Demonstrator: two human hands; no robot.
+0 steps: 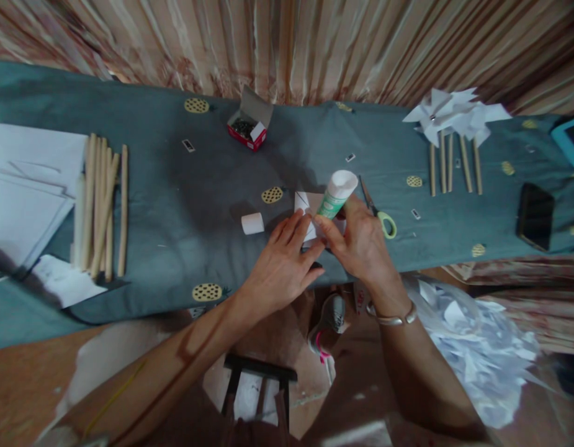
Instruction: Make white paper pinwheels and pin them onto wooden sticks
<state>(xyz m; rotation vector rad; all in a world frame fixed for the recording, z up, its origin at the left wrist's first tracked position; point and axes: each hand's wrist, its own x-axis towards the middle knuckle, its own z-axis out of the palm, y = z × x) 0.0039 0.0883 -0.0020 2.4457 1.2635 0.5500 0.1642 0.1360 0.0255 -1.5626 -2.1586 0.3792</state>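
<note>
A green-and-white glue stick is gripped in my right hand, its lower end down against a small folded piece of white paper. My left hand lies on that paper with its fingers stretched out, touching its left side and near edge. Part of the paper is covered by both hands. To the left of my left hand, the white glue cap rests on its side. Scissors with light green handles lie just right of my right hand, their blades pointing away from me.
A red box of small metal pieces stands open at the back. On the left are wooden sticks and paper sheets. Paper pinwheels and a dark phone lie right. A bag of paper scraps sits below the table.
</note>
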